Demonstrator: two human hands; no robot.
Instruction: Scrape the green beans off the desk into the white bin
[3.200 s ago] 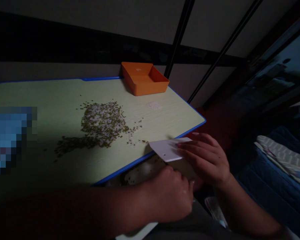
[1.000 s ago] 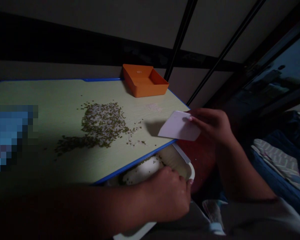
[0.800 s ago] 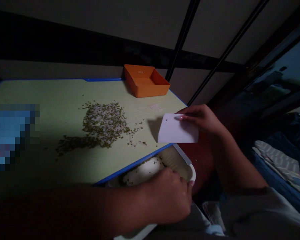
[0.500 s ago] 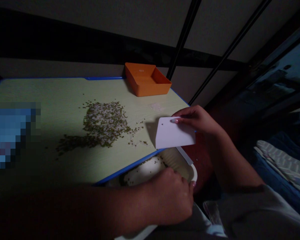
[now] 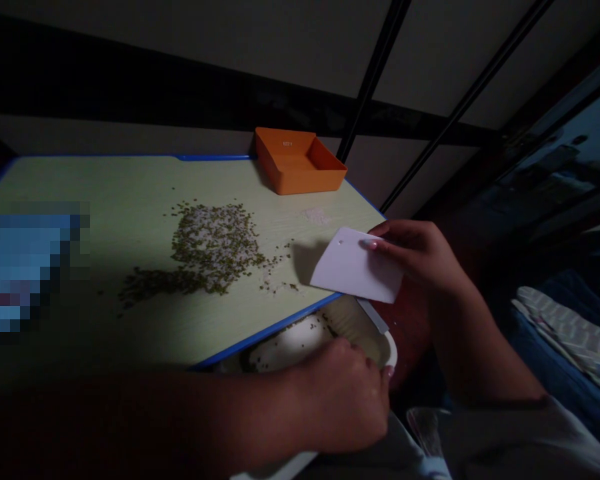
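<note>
Between the thumb and fingers of my right hand (image 5: 420, 257) is a white flat scraper (image 5: 357, 267) with a small hole near one corner. It is tilted over the table's blue edge. Below the table, my left hand (image 5: 347, 393) is closed around the rim of a white basin (image 5: 391, 350); its fingertips are mostly hidden. Some dark green beans lie inside the basin. A spread pile of green beans mixed with white grains (image 5: 215, 243) covers the middle of the table (image 5: 105, 180), and a darker streak of beans trails off its near left side.
An orange open tray (image 5: 310, 180) stands at the far right corner of the table. Near it lies a small patch of white grains (image 5: 316, 215). A blurred blue object (image 5: 25, 267) is at the left. Folded cloth (image 5: 560, 320) lies at the right.
My right hand has shifted slightly right and tilted the scraper, its right side now lower. My left hand stays on the basin rim. The bean pile looks the same.
</note>
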